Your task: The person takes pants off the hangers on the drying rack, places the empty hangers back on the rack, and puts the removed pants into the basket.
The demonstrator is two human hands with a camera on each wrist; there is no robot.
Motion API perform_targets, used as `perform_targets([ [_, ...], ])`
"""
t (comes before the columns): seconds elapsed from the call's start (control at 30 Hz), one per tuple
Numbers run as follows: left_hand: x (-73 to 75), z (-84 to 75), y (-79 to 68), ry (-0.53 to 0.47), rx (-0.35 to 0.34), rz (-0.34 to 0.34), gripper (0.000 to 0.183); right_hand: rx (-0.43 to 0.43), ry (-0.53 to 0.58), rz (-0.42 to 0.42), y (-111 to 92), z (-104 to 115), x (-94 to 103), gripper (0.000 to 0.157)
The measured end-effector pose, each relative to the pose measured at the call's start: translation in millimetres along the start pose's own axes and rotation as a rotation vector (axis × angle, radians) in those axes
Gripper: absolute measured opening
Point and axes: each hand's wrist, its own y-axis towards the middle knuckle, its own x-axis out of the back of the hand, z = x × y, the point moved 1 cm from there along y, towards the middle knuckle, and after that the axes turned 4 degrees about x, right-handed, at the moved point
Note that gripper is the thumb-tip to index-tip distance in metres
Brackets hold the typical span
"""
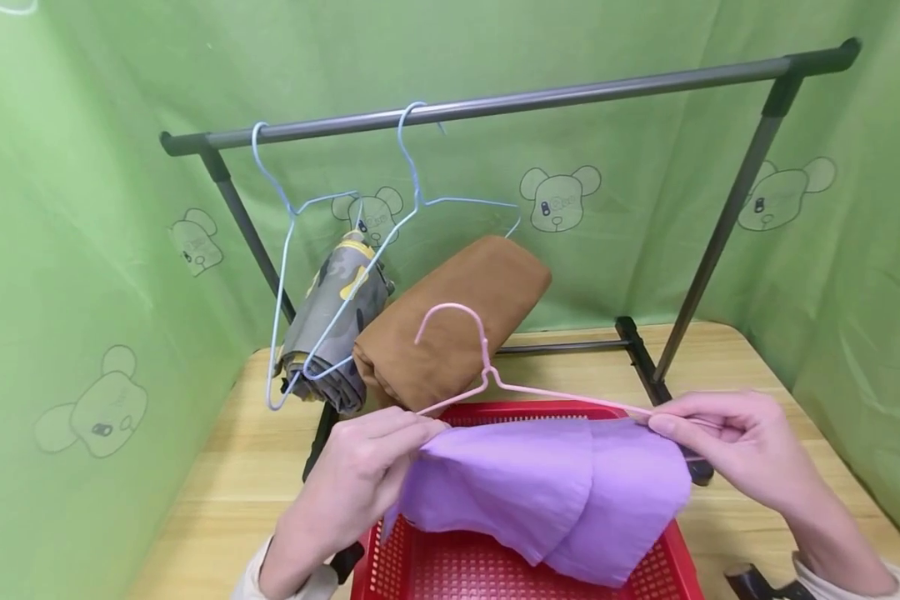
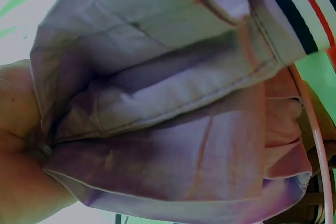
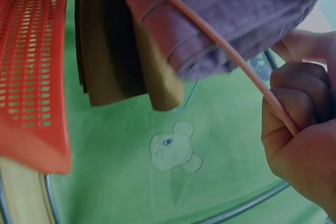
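A folded purple garment lies over the lower bar of a pink hanger, whose hook points up. At its left end, my left hand pinches the cloth's upper edge. My right hand holds the hanger's right end, thumb and forefinger at the garment's corner. The right wrist view has that hand's fingers curled round the pink wire. Close up in the left wrist view, folds of the garment show stitched seams and a striped band. The hanger's lower bar is mostly hidden by cloth.
Beneath the garment stands a red perforated basket. A grey rail crosses behind it. From two blue hangers on the rail hang a camouflage garment and a brown one. Green curtains surround the wooden table.
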Motion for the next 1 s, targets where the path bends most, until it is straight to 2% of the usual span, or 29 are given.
perform_targets([
  [0.03, 0.9, 0.6, 0.0, -0.013, -0.005, 0.000, 0.033, -0.013, 0.007, 0.001, -1.6, -1.4, 2.6, 0.033],
  [0.17, 3.6, -0.6, 1.0, -0.057, -0.011, -0.009, 0.034, -0.089, -0.168, -0.023, -10.7, -3.6, 15.3, 0.032],
  [0.27, 6.4, -2.0, 1.8, -0.081, -0.012, -0.019, 0.034, -0.112, -0.249, -0.041, -17.4, -5.2, 24.8, 0.031],
  [0.4, 10.2, -3.8, 3.3, -0.103, -0.023, -0.033, 0.036, -0.151, -0.287, -0.051, -25.1, -3.7, 35.4, 0.029],
  [0.63, 11.0, -3.1, 2.1, -0.101, -0.032, -0.042, 0.038, -0.275, -0.397, -0.110, -40.1, -0.6, 52.0, 0.021],
  [0.83, 4.3, 0.1, -3.5, -0.077, 0.007, -0.007, 0.037, -0.316, -0.372, -0.175, -48.7, -3.7, 64.6, 0.021],
  [0.93, 2.0, 1.1, -5.3, -0.069, 0.016, 0.005, 0.037, -0.286, -0.297, -0.223, -51.0, -1.5, 69.4, 0.023],
  [1.0, 1.1, 1.6, -6.2, -0.062, 0.024, 0.008, 0.036, -0.255, -0.210, -0.255, -52.5, 0.9, 72.5, 0.025],
])
